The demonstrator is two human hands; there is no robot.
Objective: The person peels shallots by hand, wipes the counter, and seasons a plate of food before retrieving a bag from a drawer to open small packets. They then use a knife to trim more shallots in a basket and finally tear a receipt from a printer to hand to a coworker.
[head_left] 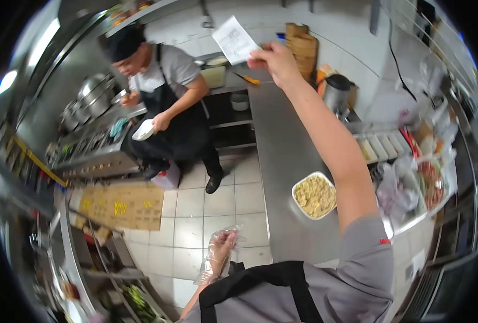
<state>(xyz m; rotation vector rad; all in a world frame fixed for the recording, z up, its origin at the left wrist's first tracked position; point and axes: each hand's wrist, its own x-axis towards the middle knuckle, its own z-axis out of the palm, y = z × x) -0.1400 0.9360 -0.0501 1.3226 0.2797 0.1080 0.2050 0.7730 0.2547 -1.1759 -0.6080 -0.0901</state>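
Note:
My right hand (pixel 275 63) is bare and raised at the far end of my outstretched arm. Its fingers pinch the corner of a white printed paper slip (pixel 233 41), which tilts in front of the tiled wall. Low by my body, my left hand (pixel 224 240) wears a loose clear plastic glove (pixel 213 264). Its fingers are curled in, and no object shows in them. Below my right arm, a white square bowl of chunky yellowish food (pixel 314 196) rests on the steel counter (pixel 282 161).
A co-worker (pixel 169 91) in a dark apron stands at the stove (pixel 96 161), holding a white dish (pixel 143 130). Wooden boards (pixel 301 51) and a blender-like jug (pixel 338 94) stand at the back. Plastic bags (pixel 398 191) lie right; flattened cardboard (pixel 142 207) covers some floor.

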